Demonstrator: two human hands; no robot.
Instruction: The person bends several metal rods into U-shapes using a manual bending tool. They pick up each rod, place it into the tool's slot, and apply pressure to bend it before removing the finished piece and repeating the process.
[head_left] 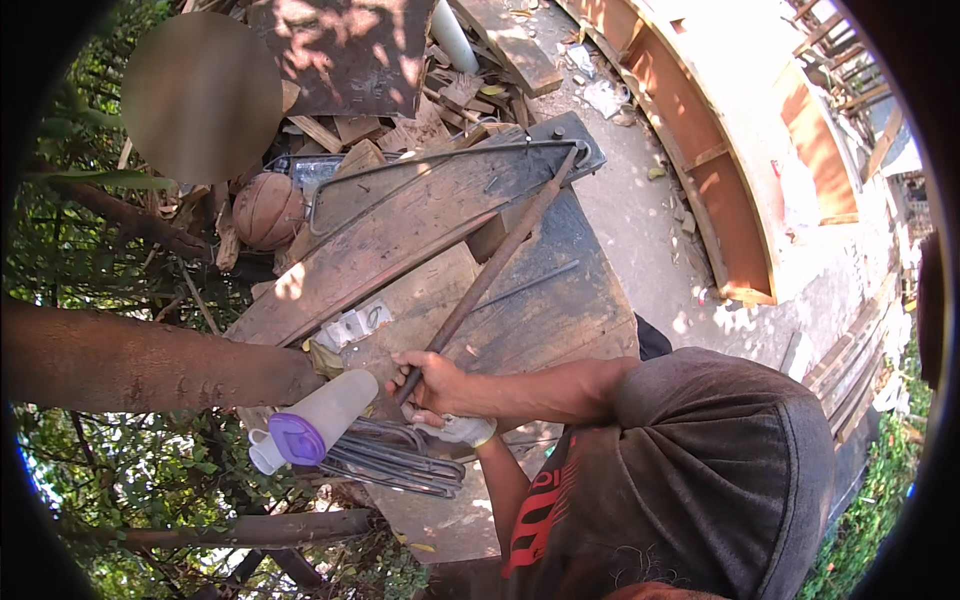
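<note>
My bare right hand (430, 381) is closed around a long rusty metal bar (492, 269), close to its lower end. Just below it, my gloved left hand (460, 428) is curled at the same end of the bar, its grip partly hidden. At its far end the bar meets a thin steel rod (440, 155) on a dark metal plate (590, 160) with a peg. That rod runs left along the wooden bench (570, 310) and is bent near its left end. A bundle of bent steel rods (390, 465) lies beside my left hand.
A translucent bottle with a purple lid (298, 438) is left of my hands, near a tree trunk (150, 355). A straight rod (530, 285) rests on the bench. Beyond are a worn basketball (268, 210), scrap wood (420, 128) and a long wooden frame (690, 150).
</note>
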